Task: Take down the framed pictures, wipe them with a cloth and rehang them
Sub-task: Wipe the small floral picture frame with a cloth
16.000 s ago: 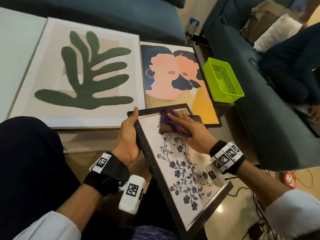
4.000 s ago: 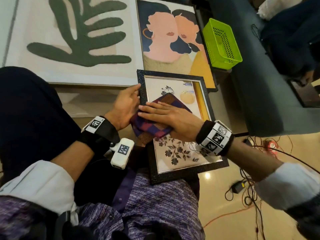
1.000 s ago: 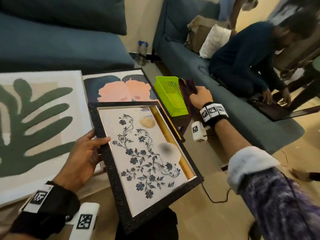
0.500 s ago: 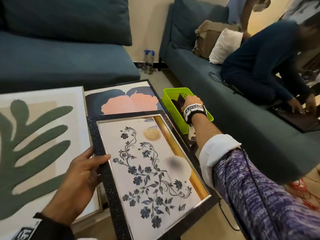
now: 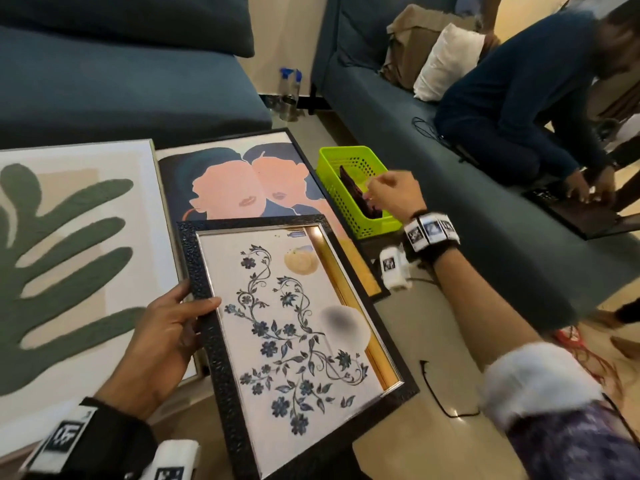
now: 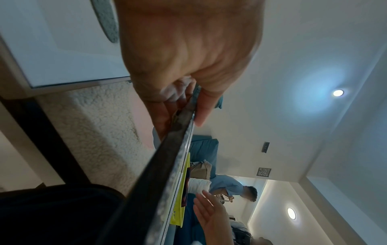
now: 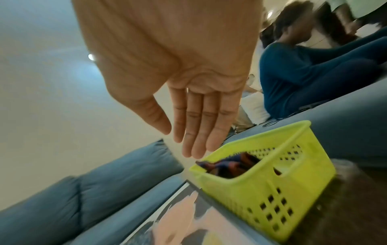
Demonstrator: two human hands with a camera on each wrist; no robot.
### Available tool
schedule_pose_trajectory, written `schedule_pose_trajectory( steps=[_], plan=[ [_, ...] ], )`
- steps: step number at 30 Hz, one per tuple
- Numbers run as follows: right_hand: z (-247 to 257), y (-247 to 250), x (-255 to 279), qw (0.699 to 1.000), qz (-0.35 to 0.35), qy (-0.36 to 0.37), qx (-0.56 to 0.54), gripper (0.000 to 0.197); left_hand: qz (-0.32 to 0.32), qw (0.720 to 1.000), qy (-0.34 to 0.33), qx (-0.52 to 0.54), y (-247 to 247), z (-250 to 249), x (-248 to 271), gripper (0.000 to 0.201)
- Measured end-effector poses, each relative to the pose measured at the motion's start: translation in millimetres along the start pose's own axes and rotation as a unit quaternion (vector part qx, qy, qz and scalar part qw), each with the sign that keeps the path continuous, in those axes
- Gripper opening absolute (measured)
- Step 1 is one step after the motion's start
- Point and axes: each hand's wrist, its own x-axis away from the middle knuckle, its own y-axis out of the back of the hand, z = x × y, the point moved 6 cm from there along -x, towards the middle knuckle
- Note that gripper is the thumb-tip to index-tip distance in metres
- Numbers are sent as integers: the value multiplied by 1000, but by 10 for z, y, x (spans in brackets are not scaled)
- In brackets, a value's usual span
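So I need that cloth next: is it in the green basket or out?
In. The cloth lies bunched inside the green basket; the right hand above it is open and empty.

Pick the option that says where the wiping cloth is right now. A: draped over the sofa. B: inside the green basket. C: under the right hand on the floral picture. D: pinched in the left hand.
B: the cloth lies inside the green basket, the right hand is open and empty above it, and the left hand grips only the floral picture.
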Motion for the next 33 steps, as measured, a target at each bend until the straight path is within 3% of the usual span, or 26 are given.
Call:
schedule_pose_trajectory(
  steps=[4,6,9,15,19,21,27,33],
  plan=[
    [-242,-247,1154,988,134,28,77,23,-9,1000,12,-3,52,51,36,45],
    [-473,-374,1562,977,180,4,111,34,-9,1000,13,-8,48,48,86,45],
    [-616,-485,1945,965,243,-56,79,40,-5,1000,4,-22,22,-25,148,41],
    [-577,-260,1955,977,176,-53,111,28,-10,1000,-9,-27,49,-136,261,37],
    [-469,-274,2084,954,278,-109,13,19,-21,999,-17,-26,170,-171,374,32],
    [-346,-336,2195,941,324,-94,19,14,-31,999,-20,-25,253,-203,434,29],
    [88,-505,2358,947,313,-67,-37,36,-58,997,-50,7,630,-493,624,24],
    [859,-1085,2507,935,338,-16,-107,29,-103,990,-85,-51,1372,-1078,924,16]
  ],
)
